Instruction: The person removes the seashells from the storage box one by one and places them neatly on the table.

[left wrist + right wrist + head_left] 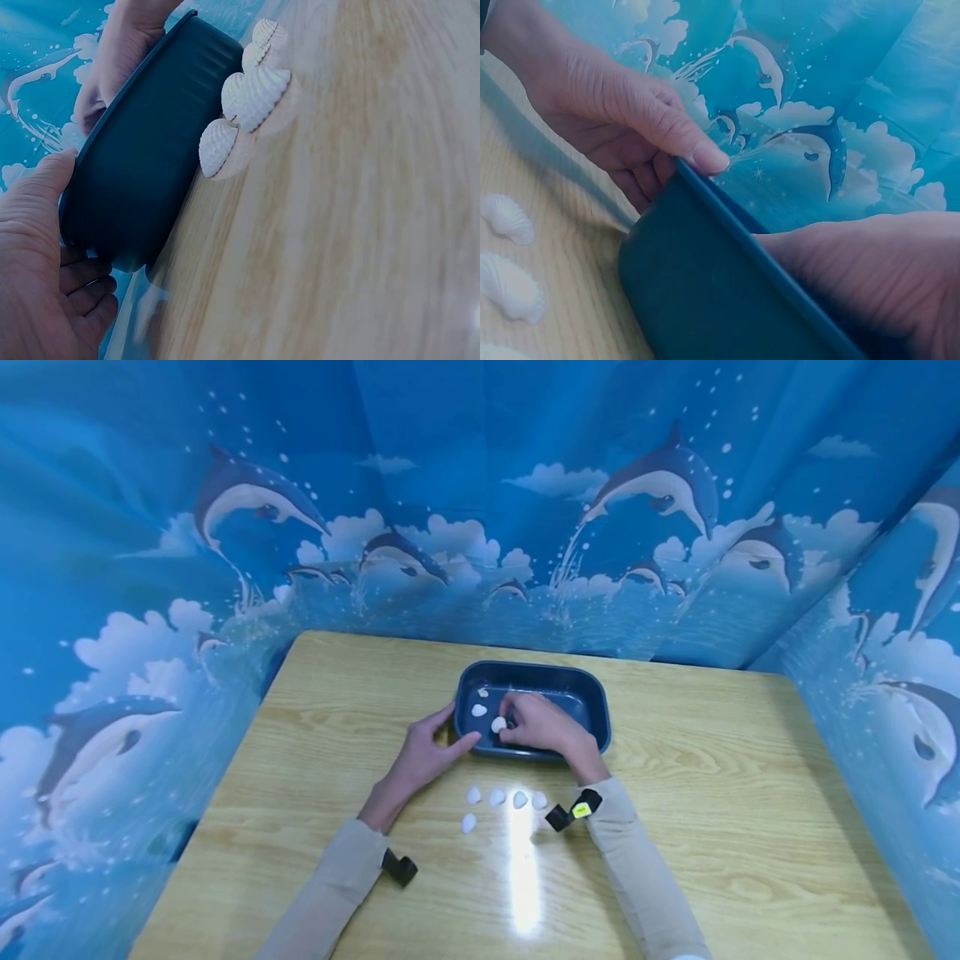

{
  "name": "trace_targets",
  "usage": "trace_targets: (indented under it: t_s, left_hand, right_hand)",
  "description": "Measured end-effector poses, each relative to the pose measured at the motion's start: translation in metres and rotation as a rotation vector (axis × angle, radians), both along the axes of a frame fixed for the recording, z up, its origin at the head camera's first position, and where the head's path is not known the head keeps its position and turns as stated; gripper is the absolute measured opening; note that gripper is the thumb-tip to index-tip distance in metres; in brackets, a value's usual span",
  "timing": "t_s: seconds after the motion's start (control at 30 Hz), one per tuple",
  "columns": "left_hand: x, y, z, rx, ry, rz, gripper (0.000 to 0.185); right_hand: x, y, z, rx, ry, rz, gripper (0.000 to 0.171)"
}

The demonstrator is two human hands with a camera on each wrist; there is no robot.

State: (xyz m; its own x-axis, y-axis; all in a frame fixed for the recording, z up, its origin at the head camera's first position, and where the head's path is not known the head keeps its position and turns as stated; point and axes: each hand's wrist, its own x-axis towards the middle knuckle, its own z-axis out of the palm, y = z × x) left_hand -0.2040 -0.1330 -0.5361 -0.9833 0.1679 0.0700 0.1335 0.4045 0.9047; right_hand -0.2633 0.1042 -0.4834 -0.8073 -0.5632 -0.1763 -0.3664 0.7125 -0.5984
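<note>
Five white shells [498, 799] on the bench [720, 793], loosely rowed at 6 o'clock of the dark blue tray [592, 693], just beside its near wall. Two more shells [480, 709] inside the tray at its 9 o'clock end. Right hand [542, 724] reaching over the near rim into the tray, fingertips pinched on a shell [498, 724]. Left hand [423, 756] at the tray's 8 o'clock corner, thumb laid on the rim, fingers curled against the outer wall. Both hands clamped, right on the shell, left on the tray. Tray standing at 12 o'clock of the bench's middle. Dolphin curtain [225, 527] behind and at both sides.
</note>
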Motion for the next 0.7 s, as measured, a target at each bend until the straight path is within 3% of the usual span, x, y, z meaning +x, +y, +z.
trace_targets:
  t_s: [0.7]
  left_hand:
    - [0.0,-0.002,0.0,0.002,0.008,-0.012,0.083]
  right_hand:
    - [0.034,0.012,0.027,-0.099,0.125,0.056,0.023]
